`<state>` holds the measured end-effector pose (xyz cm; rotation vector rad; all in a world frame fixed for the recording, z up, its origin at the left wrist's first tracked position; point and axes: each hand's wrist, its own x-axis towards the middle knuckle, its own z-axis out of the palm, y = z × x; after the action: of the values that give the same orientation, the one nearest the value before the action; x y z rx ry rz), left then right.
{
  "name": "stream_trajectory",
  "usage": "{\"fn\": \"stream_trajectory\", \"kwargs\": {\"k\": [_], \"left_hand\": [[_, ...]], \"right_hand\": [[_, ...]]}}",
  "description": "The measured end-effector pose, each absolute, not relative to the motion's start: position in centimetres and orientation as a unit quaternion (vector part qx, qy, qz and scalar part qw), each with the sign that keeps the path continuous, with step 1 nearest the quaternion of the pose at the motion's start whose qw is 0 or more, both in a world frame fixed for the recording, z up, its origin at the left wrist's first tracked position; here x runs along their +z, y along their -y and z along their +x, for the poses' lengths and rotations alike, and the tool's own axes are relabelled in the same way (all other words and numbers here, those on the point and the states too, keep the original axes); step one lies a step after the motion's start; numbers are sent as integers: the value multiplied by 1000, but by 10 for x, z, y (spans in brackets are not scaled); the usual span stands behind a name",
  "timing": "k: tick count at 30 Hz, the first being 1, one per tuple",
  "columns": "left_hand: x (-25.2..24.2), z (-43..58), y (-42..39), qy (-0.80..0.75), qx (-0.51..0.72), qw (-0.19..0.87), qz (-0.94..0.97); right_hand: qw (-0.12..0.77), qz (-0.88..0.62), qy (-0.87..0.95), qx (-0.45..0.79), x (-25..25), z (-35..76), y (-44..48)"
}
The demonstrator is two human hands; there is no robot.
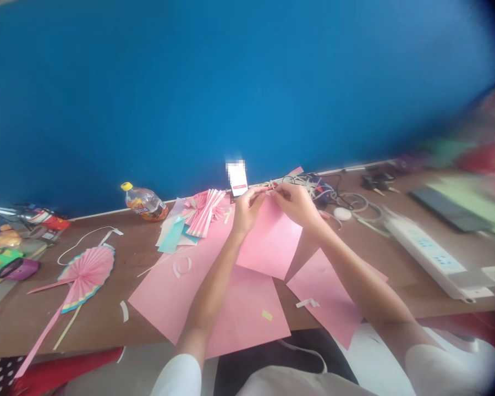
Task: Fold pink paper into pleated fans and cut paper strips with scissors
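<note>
My left hand point(248, 211) and my right hand point(296, 204) meet near the back of the table, fingertips pinched close together. Between them is a small pale and reddish thing, too small and blurred to name. Just below the fingertips, a pink paper sheet point(268, 245) spreads out toward me; whether the fingers grip its far edge I cannot tell. Under my left forearm lies a larger pink sheet point(247, 311), with a curled white strip point(182, 266) and a small yellow piece point(267, 315) on it. Another pink sheet point(330, 291) lies under my right forearm.
A phone point(239, 181) leans on the blue wall. Pleated pink paper point(206, 213), a bottle point(144, 203) and a pink paper fan point(91, 272) are on the left. Tangled cables point(325, 190), a white power strip point(427, 250) and a dark flat object point(447, 209) are on the right.
</note>
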<state>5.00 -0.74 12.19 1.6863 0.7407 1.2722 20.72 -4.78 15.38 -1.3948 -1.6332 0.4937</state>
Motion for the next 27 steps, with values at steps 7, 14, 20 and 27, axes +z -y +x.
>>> {"fn": "stream_trajectory", "kwargs": {"k": [7,14,20,27], "left_hand": [[121,50,8,-297,509,439,678],[121,50,7,-301,508,435,680],[121,50,7,-295,507,433,685],[122,50,7,-302,504,434,683]], "right_hand": [[444,-569,664,196,155,207,49],[445,-570,662,196,154,208,48],[442,-574,661,193,155,208,48],[441,-577,662,186,156,207,48]]}}
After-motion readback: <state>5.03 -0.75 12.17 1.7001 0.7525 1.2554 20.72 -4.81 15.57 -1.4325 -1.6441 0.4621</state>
